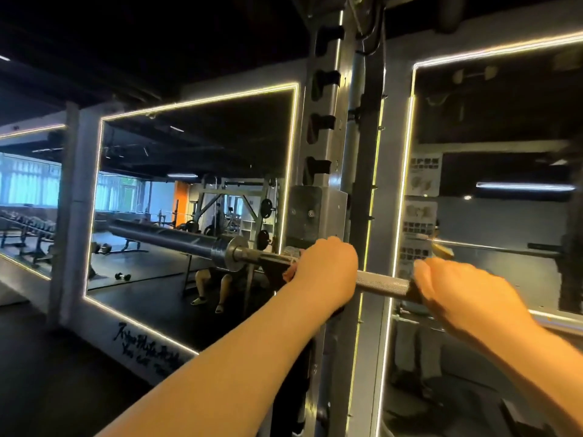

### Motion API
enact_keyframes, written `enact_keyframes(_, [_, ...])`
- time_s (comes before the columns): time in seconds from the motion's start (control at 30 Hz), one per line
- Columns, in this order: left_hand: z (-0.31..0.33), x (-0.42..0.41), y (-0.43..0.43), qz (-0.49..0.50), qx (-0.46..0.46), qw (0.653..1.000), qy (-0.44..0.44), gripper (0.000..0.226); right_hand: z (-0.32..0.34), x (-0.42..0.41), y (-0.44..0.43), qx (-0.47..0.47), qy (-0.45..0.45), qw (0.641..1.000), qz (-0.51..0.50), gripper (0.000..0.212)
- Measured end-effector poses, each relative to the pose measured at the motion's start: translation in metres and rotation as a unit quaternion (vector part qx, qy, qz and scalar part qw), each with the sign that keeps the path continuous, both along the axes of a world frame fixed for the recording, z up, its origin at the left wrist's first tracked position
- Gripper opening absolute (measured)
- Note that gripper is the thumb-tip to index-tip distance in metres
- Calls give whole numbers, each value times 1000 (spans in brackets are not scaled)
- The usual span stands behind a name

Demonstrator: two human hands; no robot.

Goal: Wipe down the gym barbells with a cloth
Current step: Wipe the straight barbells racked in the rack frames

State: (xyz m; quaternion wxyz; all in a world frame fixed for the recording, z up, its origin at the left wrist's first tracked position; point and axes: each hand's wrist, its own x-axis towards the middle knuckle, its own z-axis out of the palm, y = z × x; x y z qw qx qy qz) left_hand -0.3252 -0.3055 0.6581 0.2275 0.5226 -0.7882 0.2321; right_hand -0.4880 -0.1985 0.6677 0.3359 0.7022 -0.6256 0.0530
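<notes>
The barbell (381, 283) looks heavy and rigid (its knurled shaft should give the surest hold). The left hand (321, 269) and right hand (457, 288) each grip it.

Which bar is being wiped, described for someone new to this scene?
Find the grey rack upright between two light-edged mirrors. The bar crosses it, held by the left hand and right hand. Only it has knurled steel showing between them.

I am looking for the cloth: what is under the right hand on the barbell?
A dark edge, probably the cloth, shows between the right hand and the knurled barbell. The hand covers the rest of it.
</notes>
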Motion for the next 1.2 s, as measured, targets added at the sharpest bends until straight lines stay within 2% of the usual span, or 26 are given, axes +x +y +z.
enact_keyframes(0.07, [-1,4,0,-38,-14,999,-7,14,6,19,-18,10,-7,999,32,27])
enact_keyframes(0.13, [5,17,-1,-58,5,997,46,27,9,34,-38,17,-4,999,39,32])
enact_keyframes(0.27, [34,50,-6,-8,54,994,92,28,11,59,-63,58,-25,997,44,38])
enact_keyframes(0.33, [47,73,-12,-17,49,984,172,28,6,62,-74,77,-29,995,47,37])
enact_keyframes(0.43, [45,106,-31,-34,-47,944,326,31,1,62,-79,68,-13,997,42,38])
enact_keyframes(0.47, [38,113,-36,-42,-33,936,349,32,1,62,-81,59,-6,997,48,39])
enact_keyframes(0.57, [8,125,-51,-95,128,916,369,37,1,61,-84,51,22,997,54,42])
enact_keyframes(0.6, [0,130,-53,-109,147,906,382,39,1,60,-85,52,21,997,55,42])
enact_keyframes(0.8, [-12,147,-59,-115,76,927,349,30,-2,63,-86,39,19,998,42,38])
enact_keyframes(0.9, [-11,136,-63,-89,58,928,357,37,-5,73,-90,34,5,998,45,33])
enact_keyframes(1.03, [-4,141,-55,-112,149,896,404,50,-10,77,-93,38,-19,998,45,29])
enact_keyframes(1.2, [2,141,-56,-117,145,899,395,46,-10,76,-90,36,-28,998,41,28])
